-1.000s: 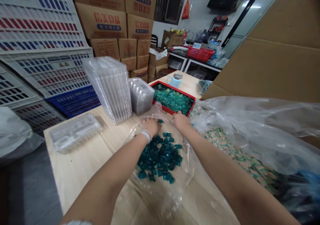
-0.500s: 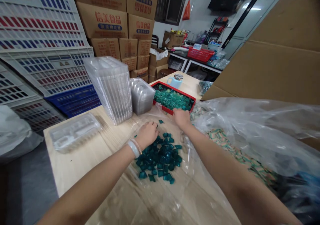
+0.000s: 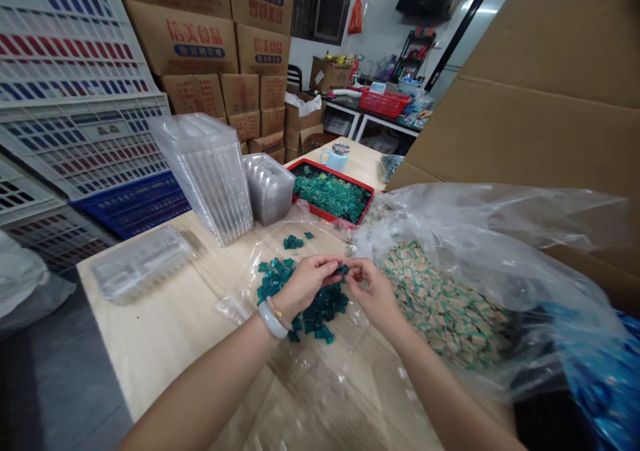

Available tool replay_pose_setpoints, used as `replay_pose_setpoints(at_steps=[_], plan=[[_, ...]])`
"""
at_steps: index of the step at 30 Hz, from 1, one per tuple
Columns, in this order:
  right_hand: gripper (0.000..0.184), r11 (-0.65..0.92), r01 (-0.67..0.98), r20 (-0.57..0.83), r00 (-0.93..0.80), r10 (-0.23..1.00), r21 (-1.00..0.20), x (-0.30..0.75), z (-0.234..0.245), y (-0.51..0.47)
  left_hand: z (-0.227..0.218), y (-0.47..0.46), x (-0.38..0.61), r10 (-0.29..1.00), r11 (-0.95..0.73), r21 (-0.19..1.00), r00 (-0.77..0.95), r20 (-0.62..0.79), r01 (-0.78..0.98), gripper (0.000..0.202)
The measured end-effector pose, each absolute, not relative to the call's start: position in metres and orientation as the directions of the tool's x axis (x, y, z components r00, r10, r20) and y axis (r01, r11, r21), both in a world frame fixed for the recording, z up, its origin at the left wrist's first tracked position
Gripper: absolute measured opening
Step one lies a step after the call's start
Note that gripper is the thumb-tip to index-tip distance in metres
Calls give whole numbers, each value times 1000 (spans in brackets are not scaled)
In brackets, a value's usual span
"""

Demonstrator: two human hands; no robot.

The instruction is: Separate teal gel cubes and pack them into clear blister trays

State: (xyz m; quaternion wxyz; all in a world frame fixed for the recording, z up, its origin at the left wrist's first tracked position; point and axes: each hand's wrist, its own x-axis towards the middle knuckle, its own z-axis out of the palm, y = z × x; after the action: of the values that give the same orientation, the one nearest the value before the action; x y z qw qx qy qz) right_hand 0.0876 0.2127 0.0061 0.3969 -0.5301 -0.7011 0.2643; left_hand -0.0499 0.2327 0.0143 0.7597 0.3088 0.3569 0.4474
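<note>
Over the table, my left hand (image 3: 307, 283) and my right hand (image 3: 371, 292) meet, their fingertips pinching a small dark teal piece (image 3: 342, 269) between them. Beneath and beside my left hand lies a loose pile of glossy, squarish teal pieces (image 3: 273, 281) on a clear plastic sheet (image 3: 240, 297); my left hand and wrist hide part of it. A few teal pieces (image 3: 293, 242) lie apart behind the pile. Further back stands a red-rimmed tray (image 3: 320, 212) filled with lighter green, shiny pieces.
Stacked clear plastic trays (image 3: 207, 177) stand at the left back, with another clear tray stack (image 3: 143, 264) near the table's left edge. A blue mug (image 3: 336, 159) stands behind the red tray. On the right, a plastic bag (image 3: 440, 297) holds many beige-and-green pieces beside a cardboard flap (image 3: 525, 104).
My left hand has moved right from the pile and my right hand has come back from the red tray. They now meet on one teal piece. The view has shifted slightly right.
</note>
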Motion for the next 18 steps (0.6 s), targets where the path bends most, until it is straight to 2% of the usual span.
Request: replay_pose_setpoints(at_steps=[4,6,8,10,12,14,18], plan=[[15,316,499,273,-159,949,-807,92,4,219,14,233,-55,896,376,827,393,-209,-418,26],[17,342,522,292,-179,940,-781,96,10,230,11,234,-57,916,316,877,355,-184,-361,30],[21,353,617,332,-153,931,-703,101,20,254,7,236,-57,942,249,923,293,-160,-294,31],[27,297,786,321,-133,938,-542,103,29,289,4,237,-56,959,191,955,248,-133,-227,31],[31,211,927,142,-174,974,-310,101,32,328,4,238,-56,969,138,976,225,-98,-169,32],[27,174,963,-3,-179,984,-205,93,26,361,6,238,-57,980,61,992,197,-39,-108,34],[16,101,990,-191,-118,974,-96,69,-2,389,12,233,-64,973,-195,977,147,180,92,33]])
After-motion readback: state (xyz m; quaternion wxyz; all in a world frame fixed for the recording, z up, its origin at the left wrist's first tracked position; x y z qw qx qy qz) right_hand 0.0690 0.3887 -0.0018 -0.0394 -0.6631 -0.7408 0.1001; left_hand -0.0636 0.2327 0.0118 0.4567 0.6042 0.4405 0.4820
